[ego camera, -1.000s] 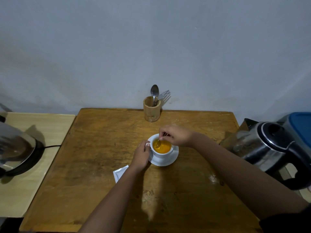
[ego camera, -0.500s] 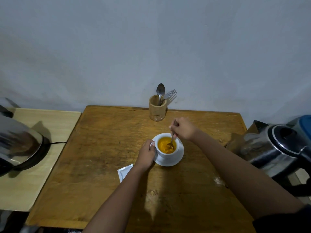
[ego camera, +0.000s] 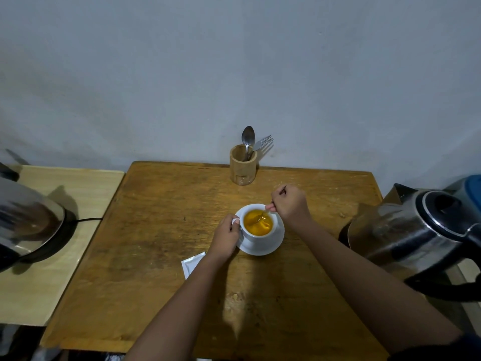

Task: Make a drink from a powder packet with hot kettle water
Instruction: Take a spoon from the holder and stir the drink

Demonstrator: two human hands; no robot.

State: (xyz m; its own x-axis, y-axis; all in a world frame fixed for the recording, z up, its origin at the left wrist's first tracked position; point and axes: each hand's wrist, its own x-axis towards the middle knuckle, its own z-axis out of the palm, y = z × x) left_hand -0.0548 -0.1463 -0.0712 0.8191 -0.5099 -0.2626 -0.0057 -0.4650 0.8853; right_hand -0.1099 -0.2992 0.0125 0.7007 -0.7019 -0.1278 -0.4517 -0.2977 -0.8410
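Observation:
A white cup (ego camera: 256, 237) full of orange drink stands on a white saucer (ego camera: 270, 247) in the middle of the wooden table (ego camera: 161, 230). My left hand (ego camera: 225, 237) grips the cup's handle from the left. My right hand (ego camera: 290, 203) is closed on a small spoon (ego camera: 261, 217) whose bowl dips into the drink. The white powder packet (ego camera: 191, 263) lies flat on the table, partly under my left forearm. A steel electric kettle (ego camera: 416, 237) sits at the table's right edge.
A wooden holder (ego camera: 242, 169) with a spoon and a fork stands at the table's back edge against the wall. On a lighter side table to the left sits a shiny metal appliance (ego camera: 28, 225) with a black cord. A blue-lidded container (ego camera: 468, 186) is behind the kettle.
My right hand has swung from the cup's back-left rim round to its right side, moving the spoon through the drink. The view shifted slightly left. My left hand stays on the handle.

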